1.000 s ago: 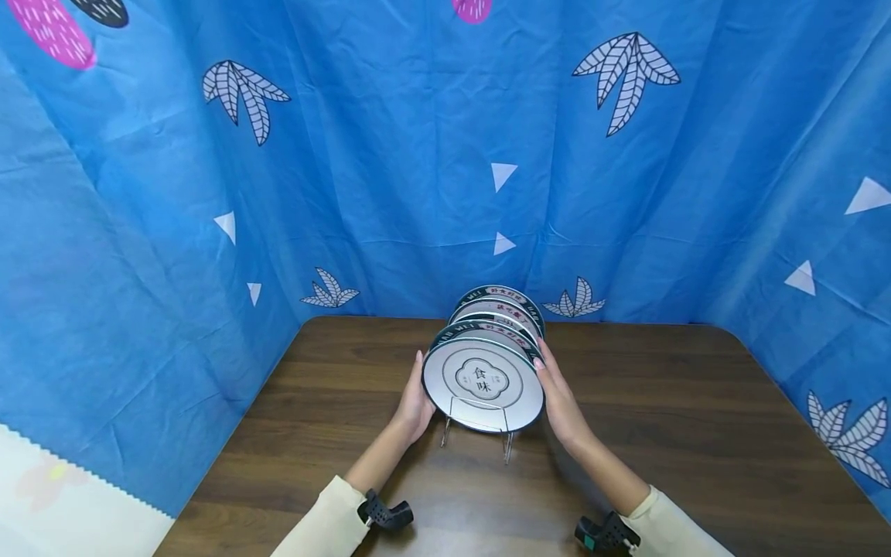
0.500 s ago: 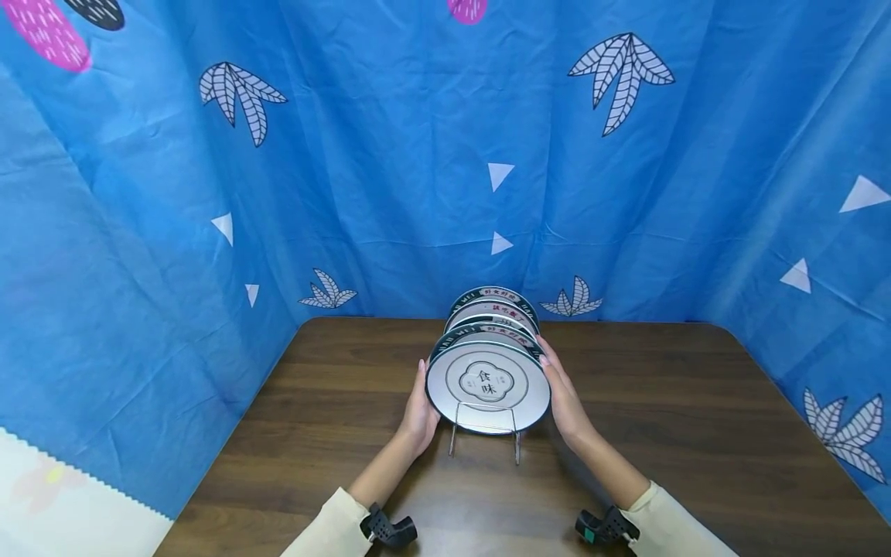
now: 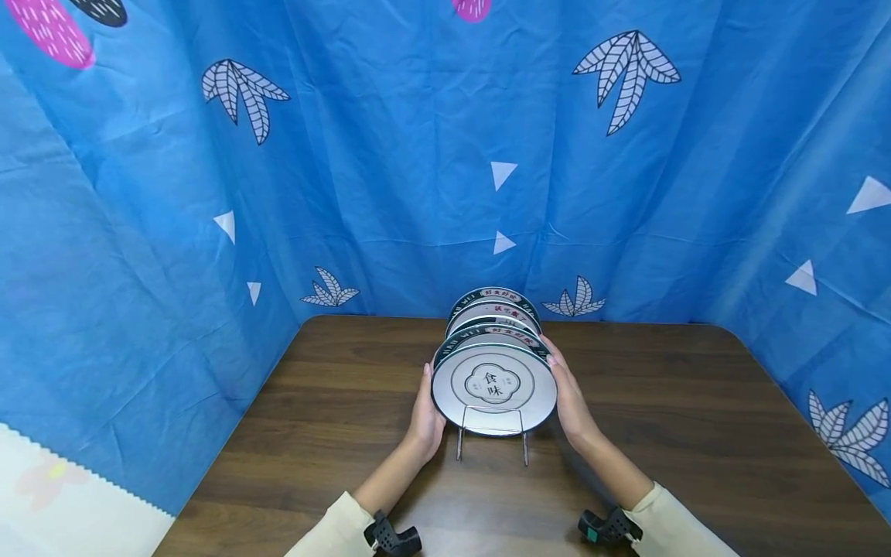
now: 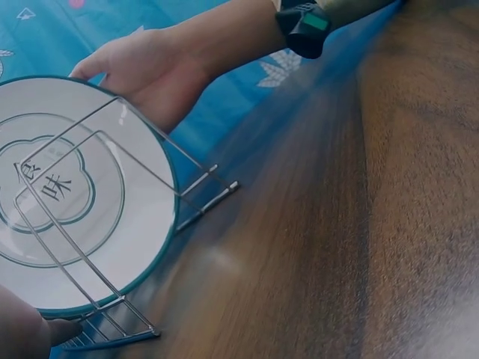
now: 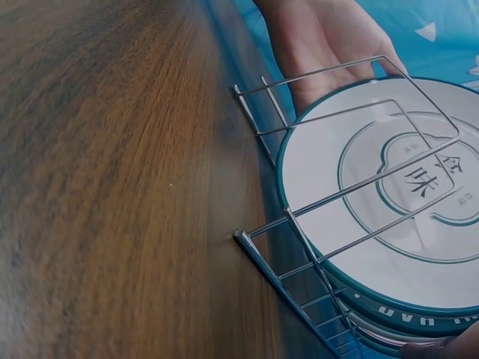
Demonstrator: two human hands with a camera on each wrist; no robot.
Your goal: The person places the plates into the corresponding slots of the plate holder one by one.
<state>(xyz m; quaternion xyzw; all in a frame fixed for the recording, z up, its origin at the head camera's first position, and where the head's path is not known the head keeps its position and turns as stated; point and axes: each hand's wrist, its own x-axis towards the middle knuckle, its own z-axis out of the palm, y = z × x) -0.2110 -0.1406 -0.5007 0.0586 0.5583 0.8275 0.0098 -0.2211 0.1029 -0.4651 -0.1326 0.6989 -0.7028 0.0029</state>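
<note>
A white plate [image 3: 452,387] with a dark green rim and black characters in its centre leans at the front of a wire dish rack [image 3: 525,449]. Behind it stand several matching round dishes [image 3: 500,310] with green bands and red lettering. My left hand [image 3: 426,422] lies against the dishes' left side, its thumb straight along the front plate's edge. On the opposite side my right hand [image 3: 572,410] touches the stack, thumb by the front rim and a finger stretched along the dishes. Both wrist views show palms facing the dishes; most fingers are hidden behind them.
The rack stands on a brown wooden table [image 3: 334,410], some way in front of its far edge. A blue patterned curtain [image 3: 390,155] hangs behind and on both sides. Wrist cameras, such as the black one [image 3: 393,536] on the left, sit by the sleeves.
Both hands, the dishes and the front of the rack have shifted slightly right. The rack and front plate have turned a little, and the rack's front now faces more squarely toward me.
</note>
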